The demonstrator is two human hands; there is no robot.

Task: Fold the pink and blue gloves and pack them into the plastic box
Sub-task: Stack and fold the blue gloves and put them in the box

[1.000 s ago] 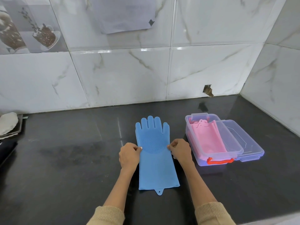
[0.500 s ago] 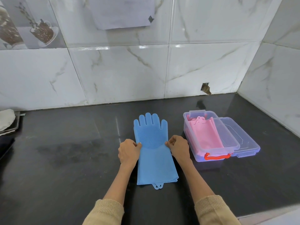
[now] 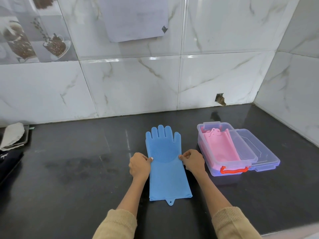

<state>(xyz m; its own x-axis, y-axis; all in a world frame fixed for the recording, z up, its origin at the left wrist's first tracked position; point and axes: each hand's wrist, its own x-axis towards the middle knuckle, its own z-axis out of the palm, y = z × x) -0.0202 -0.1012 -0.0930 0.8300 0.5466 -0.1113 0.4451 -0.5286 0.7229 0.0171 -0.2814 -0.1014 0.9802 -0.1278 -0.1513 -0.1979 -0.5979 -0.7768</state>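
The left hand (image 3: pixel 139 164) and right hand (image 3: pixel 193 162) each pinch a side edge of the blue glove (image 3: pixel 166 163) at its wrist line, fingers curled onto thin, probably slippery material. It lies flat mid-worktop with its cuff toward the front edge, so if one pinch lets go in the fold, the crease may run crooked. The plastic box (image 3: pixel 224 149), toward the worktop's right end, already holds the folded pink glove (image 3: pixel 221 147); a bulky blue fold might not sit flat.
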